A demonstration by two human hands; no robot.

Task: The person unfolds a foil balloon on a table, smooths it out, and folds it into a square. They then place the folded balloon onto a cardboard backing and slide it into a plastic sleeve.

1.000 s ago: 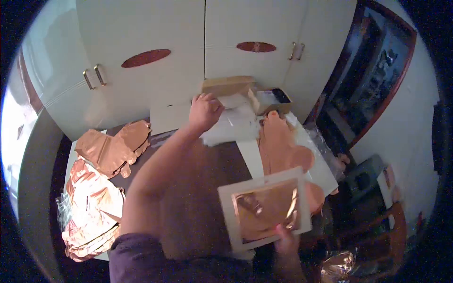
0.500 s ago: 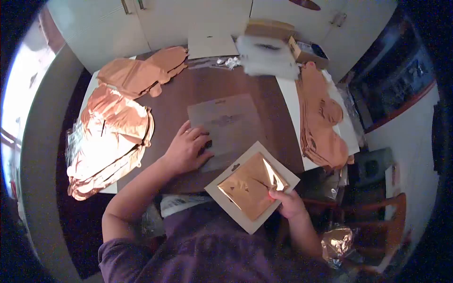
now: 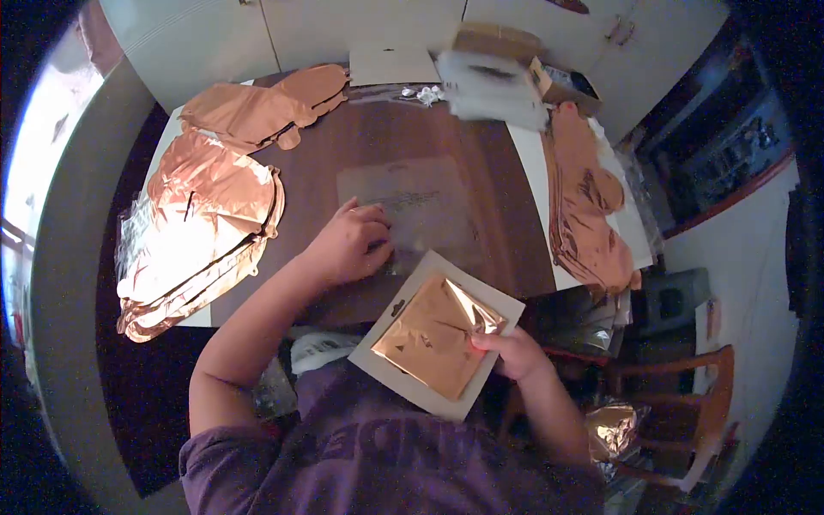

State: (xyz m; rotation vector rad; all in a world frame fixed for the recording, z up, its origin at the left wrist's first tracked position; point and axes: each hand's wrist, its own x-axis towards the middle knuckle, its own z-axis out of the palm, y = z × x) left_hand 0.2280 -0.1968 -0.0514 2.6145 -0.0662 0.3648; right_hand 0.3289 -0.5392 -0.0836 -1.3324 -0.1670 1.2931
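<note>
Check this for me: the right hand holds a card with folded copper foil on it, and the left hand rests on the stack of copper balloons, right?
Not quite. In the head view the left hand rests on the clear plastic sleeve on the table, not the balloon stack. The right hand does hold the card with copper foil.

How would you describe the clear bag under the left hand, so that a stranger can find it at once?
Start from the dark wooden table in the middle. On its bare centre, between the copper foil heaps at the left and right edges, lies a flat clear bag with faint print, the left hand resting on its near corner. Unlike its shiny copper neighbours, it is see-through and almost colourless.
</note>
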